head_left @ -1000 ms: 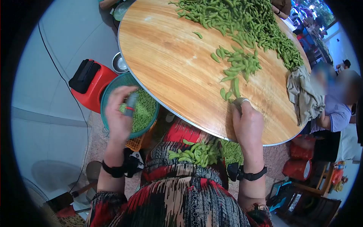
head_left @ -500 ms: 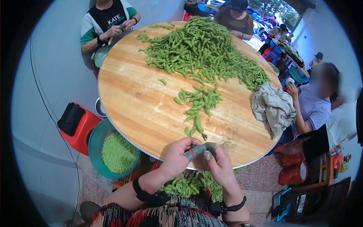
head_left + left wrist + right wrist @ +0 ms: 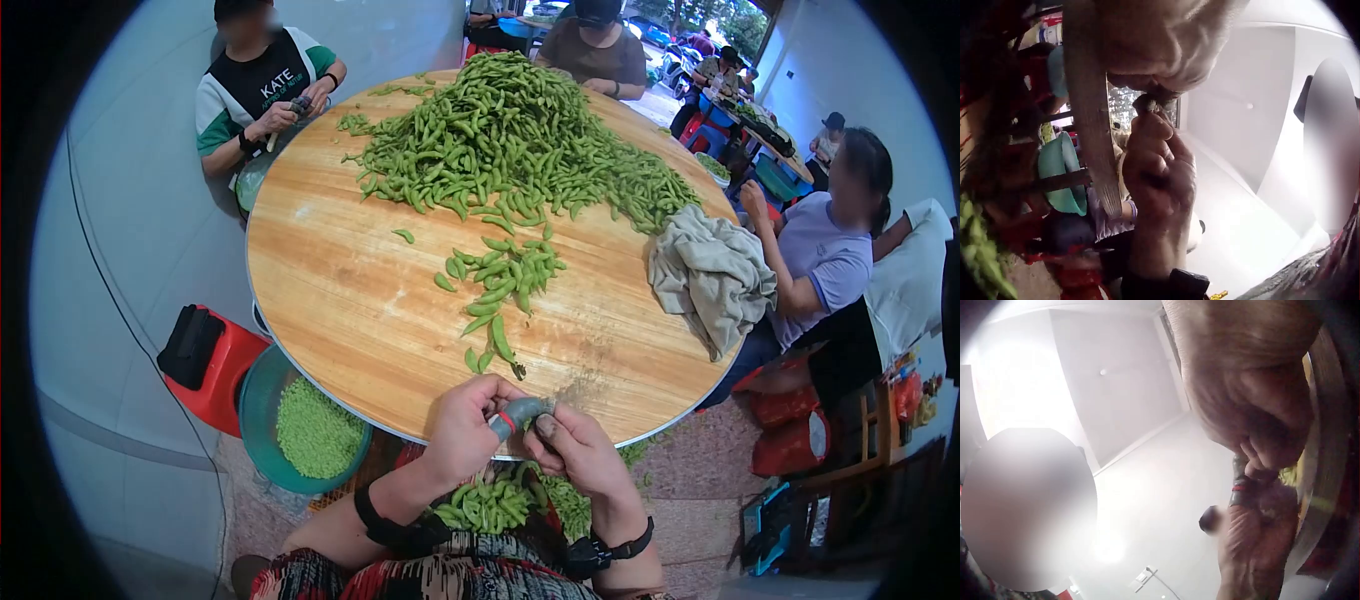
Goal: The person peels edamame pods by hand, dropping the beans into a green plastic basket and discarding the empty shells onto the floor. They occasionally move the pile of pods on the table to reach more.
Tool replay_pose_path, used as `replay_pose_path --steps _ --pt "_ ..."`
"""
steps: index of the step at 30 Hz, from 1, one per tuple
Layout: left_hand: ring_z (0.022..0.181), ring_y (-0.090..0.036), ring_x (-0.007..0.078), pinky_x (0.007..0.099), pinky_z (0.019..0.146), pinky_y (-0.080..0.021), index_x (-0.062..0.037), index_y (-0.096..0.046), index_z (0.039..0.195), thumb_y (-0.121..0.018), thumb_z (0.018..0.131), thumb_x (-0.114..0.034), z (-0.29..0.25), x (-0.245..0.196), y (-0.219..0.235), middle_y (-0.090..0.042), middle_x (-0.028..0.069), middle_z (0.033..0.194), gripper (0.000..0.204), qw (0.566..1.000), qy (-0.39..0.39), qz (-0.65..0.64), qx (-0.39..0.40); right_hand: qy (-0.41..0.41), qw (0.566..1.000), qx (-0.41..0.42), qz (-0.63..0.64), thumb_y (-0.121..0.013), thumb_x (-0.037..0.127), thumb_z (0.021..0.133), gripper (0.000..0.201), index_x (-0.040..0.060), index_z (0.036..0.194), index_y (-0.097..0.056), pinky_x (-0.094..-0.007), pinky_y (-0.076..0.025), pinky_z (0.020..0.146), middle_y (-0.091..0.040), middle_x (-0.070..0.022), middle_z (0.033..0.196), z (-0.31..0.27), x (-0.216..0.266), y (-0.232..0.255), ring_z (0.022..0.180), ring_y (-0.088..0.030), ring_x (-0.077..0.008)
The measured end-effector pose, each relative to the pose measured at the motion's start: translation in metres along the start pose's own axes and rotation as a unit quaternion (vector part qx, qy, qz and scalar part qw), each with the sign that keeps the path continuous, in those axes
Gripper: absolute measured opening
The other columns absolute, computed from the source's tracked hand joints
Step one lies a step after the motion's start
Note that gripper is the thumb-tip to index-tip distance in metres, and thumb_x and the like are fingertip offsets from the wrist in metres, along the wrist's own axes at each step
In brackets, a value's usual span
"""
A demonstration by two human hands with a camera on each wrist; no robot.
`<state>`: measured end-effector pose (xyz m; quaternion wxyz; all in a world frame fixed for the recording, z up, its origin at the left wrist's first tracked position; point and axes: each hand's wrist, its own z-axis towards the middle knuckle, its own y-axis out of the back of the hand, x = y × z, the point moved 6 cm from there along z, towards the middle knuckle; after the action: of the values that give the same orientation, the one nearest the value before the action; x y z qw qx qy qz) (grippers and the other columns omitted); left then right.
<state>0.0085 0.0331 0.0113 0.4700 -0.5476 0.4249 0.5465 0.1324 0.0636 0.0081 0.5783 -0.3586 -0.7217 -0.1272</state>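
Observation:
Over the near edge of the round wooden table (image 3: 350,300), my left hand (image 3: 462,425) and right hand (image 3: 585,452) meet with fingers curled. A grey finger cover (image 3: 512,413) with a red band is on the left thumb. Between the fingertips they pinch a green soybean pod, mostly hidden by the fingers. In the right wrist view the left hand (image 3: 1257,534) comes up against the right hand (image 3: 1254,406). Loose soybean pods (image 3: 498,268) lie in front of the hands, below a big heap of pods (image 3: 500,130). More pods (image 3: 485,505) rest on my lap.
At the lower left stands a teal basin (image 3: 258,405) of shelled beans (image 3: 318,430), beside a red stool (image 3: 215,385). A crumpled cloth (image 3: 710,275) lies at the table's right edge. Other people sit around the table.
My left hand has come from over the basin to the table edge. The right hand has drawn back from the loose pods to meet it. The head view has tilted up.

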Motion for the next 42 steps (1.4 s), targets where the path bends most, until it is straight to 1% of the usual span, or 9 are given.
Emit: replay_pose_path --steps 9,21,24,26,30,33,38,41,42 --pt "0.070 -0.053 0.0081 0.0221 0.064 -0.043 -0.0001 -0.055 0.082 -0.058 0.082 -0.004 -0.006 -0.009 -0.005 -0.057 0.0033 0.077 0.005 0.995 -0.053 -0.059 0.054 0.036 0.998 -0.031 -0.047 -0.040 0.015 0.094 0.016 0.0055 0.085 -0.049 -0.0185 -0.026 0.041 -0.041 0.0041 0.059 -0.002 -0.001 0.000 0.045 -0.031 -0.0039" --pt "0.069 -0.052 0.0119 0.0236 0.063 -0.041 -0.0040 -0.060 0.082 -0.061 0.082 -0.012 -0.009 -0.019 -0.002 -0.056 0.0026 0.075 0.008 0.970 -0.157 -0.003 0.184 -0.106 0.925 0.137 0.337 -0.042 0.015 0.094 0.011 0.0060 0.100 -0.047 -0.0154 -0.021 0.038 -0.046 -0.0001 0.065 -0.012 -0.021 -0.015 0.043 -0.028 -0.0016" --pt "0.068 -0.051 0.0094 0.0226 0.061 -0.042 -0.0037 -0.057 0.082 -0.062 0.082 -0.011 -0.009 -0.013 -0.005 -0.055 0.0014 0.074 0.009 0.981 -0.122 0.013 0.148 -0.065 0.961 0.083 0.254 -0.045 0.010 0.091 0.009 0.0032 0.093 -0.050 -0.0173 -0.030 0.041 -0.049 -0.0013 0.065 -0.010 -0.016 -0.015 0.046 -0.037 -0.0040" --pt "0.068 -0.052 0.0082 0.0222 0.062 -0.043 -0.0033 -0.055 0.082 -0.062 0.082 -0.010 -0.010 -0.006 -0.005 -0.055 0.0011 0.073 0.010 0.991 -0.063 0.006 0.115 0.172 0.959 -0.091 -0.206 -0.048 0.005 0.087 0.007 0.0001 0.084 -0.053 -0.0210 -0.039 0.048 -0.053 -0.0020 0.065 -0.009 0.002 0.001 0.053 -0.048 -0.0074" --pt "0.073 -0.053 0.0046 0.0205 0.067 -0.044 -0.0021 -0.051 0.093 -0.058 0.084 -0.005 -0.008 0.007 -0.002 -0.055 0.0002 0.082 0.012 0.987 0.055 -0.062 0.134 0.193 0.953 -0.129 -0.196 -0.051 0.006 0.086 0.007 0.0009 0.084 -0.055 -0.0210 -0.039 0.048 -0.053 0.0004 0.062 -0.010 0.006 -0.002 0.054 -0.048 -0.0065" --pt "0.075 -0.052 0.0042 0.0208 0.067 -0.044 -0.0019 -0.051 0.094 -0.057 0.085 -0.005 -0.009 0.007 0.003 -0.054 -0.0008 0.082 0.011 0.984 0.045 -0.082 0.153 0.045 0.995 -0.085 -0.019 -0.052 0.010 0.088 0.008 0.0046 0.084 -0.055 -0.0177 -0.031 0.041 -0.051 0.0030 0.060 -0.008 -0.005 -0.005 0.047 -0.042 -0.0028" --pt "0.071 -0.047 0.0041 0.0189 0.065 -0.040 -0.0017 -0.050 0.097 -0.045 0.080 0.007 -0.012 -0.001 0.010 -0.050 -0.0021 0.081 0.020 0.989 0.023 0.030 0.143 -0.006 0.993 -0.065 0.101 -0.051 0.014 0.089 0.011 0.0064 0.082 -0.055 -0.0157 -0.027 0.040 -0.048 0.0055 0.059 -0.006 -0.010 -0.016 0.046 -0.039 -0.0010" --pt "0.071 -0.045 0.0049 0.0186 0.064 -0.039 -0.0016 -0.051 0.098 -0.040 0.077 0.010 -0.017 -0.008 0.028 -0.050 -0.0018 0.082 0.026 0.991 -0.011 0.104 0.087 0.034 0.993 -0.078 -0.079 -0.053 0.015 0.088 0.012 0.0049 0.082 -0.057 -0.0200 -0.033 0.043 -0.052 0.0009 0.059 -0.007 0.006 -0.010 0.047 -0.045 -0.0069" --pt "0.071 -0.045 0.0057 0.0182 0.063 -0.039 -0.0023 -0.051 0.100 -0.037 0.075 0.010 -0.019 -0.004 0.042 -0.049 -0.0014 0.083 0.031 0.998 0.035 -0.005 0.046 0.077 0.968 0.113 -0.211 -0.055 0.016 0.087 0.013 0.0044 0.082 -0.058 -0.0233 -0.037 0.046 -0.054 -0.0026 0.059 -0.011 0.014 -0.024 0.048 -0.048 -0.0114"
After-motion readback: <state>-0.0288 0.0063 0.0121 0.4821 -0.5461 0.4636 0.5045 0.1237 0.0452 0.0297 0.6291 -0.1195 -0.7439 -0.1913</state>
